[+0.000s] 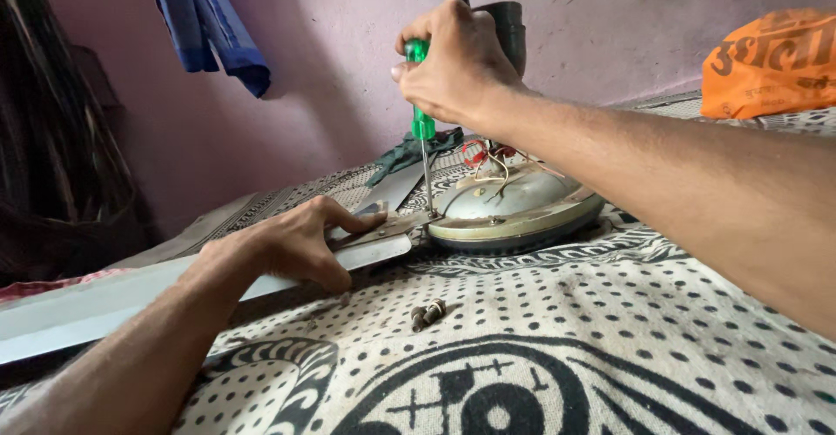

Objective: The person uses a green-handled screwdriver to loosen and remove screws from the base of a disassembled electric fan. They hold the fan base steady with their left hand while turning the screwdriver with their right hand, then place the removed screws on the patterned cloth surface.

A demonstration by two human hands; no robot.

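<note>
A: Where is the fan motor?

B: I see the fan motor (pixel 514 204) lying on the patterned bed cover (pixel 610 339), wires showing on its top.

A: And the right hand?

B: My right hand (pixel 457 60) is above the motor, fist closed around the green screwdriver (pixel 423 121). The shaft stands nearly upright, its tip at the motor's left edge, where the blade bracket meets it.

A: The left?

B: My left hand (pixel 300 243) lies left of the motor, fingers spread flat, pressing on the grey fan blade (pixel 104 304); I see it gripping nothing.

A: Anything else?

B: Loose screws (pixel 428 313) lie on the cover just in front of the motor. An orange bag (pixel 771 65) sits well behind it to the right.
</note>
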